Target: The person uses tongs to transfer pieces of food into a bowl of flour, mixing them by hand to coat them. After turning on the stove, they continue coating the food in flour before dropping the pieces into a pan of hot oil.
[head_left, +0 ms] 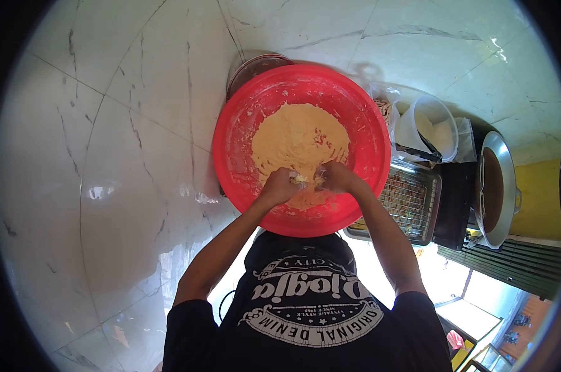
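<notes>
A wide red basin (pixel 231 146) holds a mound of pale yellowish flour (pixel 296 133), with a few reddish-brown bits showing on its right side. Over the near part of the flour, my left hand (pixel 280 186) is closed, and a small pale flour-coated piece (pixel 299 179) shows at its fingertips. Close beside it, my right hand (pixel 335 178) has its fingers curled together, dusted with flour. What the right fingers hold is too small and hidden to name. The two hands are slightly apart, thumbs toward each other.
Right of the basin stand a clear plastic tub (pixel 426 127) of white contents with a black-handled utensil, a wire rack over a tray (pixel 410 201), and a large metal wok (pixel 508 186) holding brown liquid. A round container rim (pixel 259 64) shows behind the basin. Marbled tile (pixel 138 155) lies left.
</notes>
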The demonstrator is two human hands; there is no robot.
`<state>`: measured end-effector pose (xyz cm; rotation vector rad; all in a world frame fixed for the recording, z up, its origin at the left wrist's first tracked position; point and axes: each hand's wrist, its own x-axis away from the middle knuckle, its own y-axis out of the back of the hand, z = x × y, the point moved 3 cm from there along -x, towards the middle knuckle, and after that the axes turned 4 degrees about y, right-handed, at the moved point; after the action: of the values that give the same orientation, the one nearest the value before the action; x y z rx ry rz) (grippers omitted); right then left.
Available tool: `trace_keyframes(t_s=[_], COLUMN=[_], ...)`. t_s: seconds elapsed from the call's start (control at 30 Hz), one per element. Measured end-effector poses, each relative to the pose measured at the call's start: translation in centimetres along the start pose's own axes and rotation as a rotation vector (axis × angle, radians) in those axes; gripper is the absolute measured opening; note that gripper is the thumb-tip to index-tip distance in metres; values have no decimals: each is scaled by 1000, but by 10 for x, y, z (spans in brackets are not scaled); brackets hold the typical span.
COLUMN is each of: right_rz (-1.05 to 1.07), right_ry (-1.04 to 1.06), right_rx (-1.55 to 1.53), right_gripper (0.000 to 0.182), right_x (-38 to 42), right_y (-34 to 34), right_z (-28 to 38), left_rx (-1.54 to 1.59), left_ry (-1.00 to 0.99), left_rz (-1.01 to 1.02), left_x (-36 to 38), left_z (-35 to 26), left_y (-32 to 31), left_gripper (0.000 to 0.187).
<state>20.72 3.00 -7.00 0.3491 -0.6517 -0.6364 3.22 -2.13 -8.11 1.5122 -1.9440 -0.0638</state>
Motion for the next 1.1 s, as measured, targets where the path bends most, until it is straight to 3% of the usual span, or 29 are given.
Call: trace_keyframes(t_s=[0.07, 0.2, 0.27, 0.3, 0.37, 0.5, 0.6, 0.67, 0.8, 0.9, 0.97, 1.1], right_rz=[0, -69, 32, 34, -53, -258, -143, -17, 33, -108, -178, -280], right_ry=[-68, -72, -104, -102, -48, -142, -253, -52, -52, -105, -220, -106], right_rx=[232, 190, -224, -224, 126, 295, 221, 289, 436, 187, -593, -525], right_gripper=[39, 38, 39, 39, 40, 44, 40, 33, 28, 28, 31, 34], right_x=[0, 0, 3, 2, 1, -12, -14, -12, -12, -20, -17, -9], right_y=[0, -2, -1, -2, -3, -5, -14, -26, -27, -17, -12, 2], right_z=[-4, -13, -4, -7, -18, -31, -35, -32, -18, -24, -25, -9], left_rx=[-79, -123, -134, -134, -204, -270, -231, -315, -337, -473, -668, -716], left_ry=[17, -79, -12, -9, -14, 25, 41, 139, 60, 108, 7, 9], left_rz=[-38, -116, -83, -85, -134, -136, -126, -59, 6, -3, -63, -97], left_x=[3, 3, 3, 3, 3, -1, -7, -10, -14, -12, -13, -16], left_z=[-3, 5, 7, 9, 12, 19, 25, 27, 30, 29, 28, 31], left_y=[4, 4, 4, 4, 3, 2, 1, 1, -4, -11, -15, -15], left_gripper=[27, 28, 28, 28, 27, 26, 25, 33, 31, 26, 26, 27])
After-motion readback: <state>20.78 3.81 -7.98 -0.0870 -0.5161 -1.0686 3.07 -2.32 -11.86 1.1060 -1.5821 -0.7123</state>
